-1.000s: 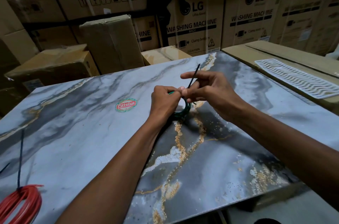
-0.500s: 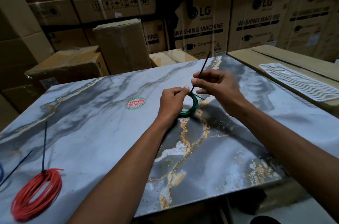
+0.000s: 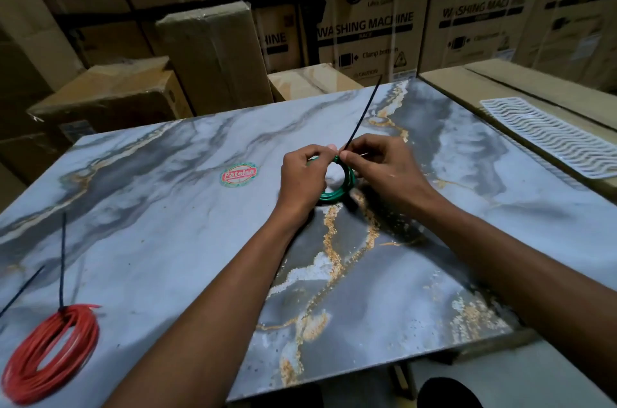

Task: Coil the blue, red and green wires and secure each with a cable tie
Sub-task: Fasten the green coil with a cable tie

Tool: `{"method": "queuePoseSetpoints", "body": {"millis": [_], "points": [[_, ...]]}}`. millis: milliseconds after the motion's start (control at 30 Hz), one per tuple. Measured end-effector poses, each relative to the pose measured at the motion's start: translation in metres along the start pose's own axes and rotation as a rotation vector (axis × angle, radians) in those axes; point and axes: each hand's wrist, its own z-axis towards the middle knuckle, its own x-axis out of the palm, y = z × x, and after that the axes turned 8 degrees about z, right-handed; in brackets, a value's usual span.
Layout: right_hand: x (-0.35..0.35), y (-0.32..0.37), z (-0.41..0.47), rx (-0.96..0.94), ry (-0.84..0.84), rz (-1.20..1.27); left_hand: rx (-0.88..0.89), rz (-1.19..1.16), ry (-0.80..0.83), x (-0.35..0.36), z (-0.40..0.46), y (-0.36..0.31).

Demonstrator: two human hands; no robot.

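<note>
A small green wire coil (image 3: 337, 192) stands on edge on the marble slab (image 3: 167, 214) near its middle. My left hand (image 3: 302, 179) grips the coil's left side. My right hand (image 3: 384, 170) pinches a black cable tie (image 3: 362, 114) at the coil's top; the tie's tail points up and away. A red wire coil (image 3: 50, 357) lies at the near left with a black cable tie (image 3: 62, 260) fastened round it, tail pointing away. The blue coil is out of view.
Another black tie tail (image 3: 21, 289) crosses the left edge. A round red sticker (image 3: 239, 174) sits on the slab left of my hands. A white wavy grid panel (image 3: 547, 137) lies on cardboard at right. Stacked cartons (image 3: 367, 23) stand behind the slab.
The view has shifted so the red coil shows more fully. The cable tie's tail has grown longer above my right hand as it was pulled through, and the green coil now stands more upright.
</note>
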Motion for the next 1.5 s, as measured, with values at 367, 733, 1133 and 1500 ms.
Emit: {"method": "queuePoseSetpoints", "body": {"millis": [367, 733, 1133, 1500], "points": [[0.003, 0.011, -0.006, 0.026, -0.044, 0.009, 0.060, 0.122, -0.077, 0.004, 0.002, 0.012], [0.010, 0.028, -0.010, 0.211, -0.153, 0.150, -0.091, 0.184, -0.091, 0.005, -0.004, 0.001], [0.007, 0.089, -0.029, 0.431, -0.066, 0.088, -0.454, 0.188, -0.063, -0.012, -0.045, -0.032], [0.008, 0.139, -0.041, 0.672, 0.146, 0.259, -0.630, 0.180, -0.060, -0.061, -0.105, -0.079]]}}
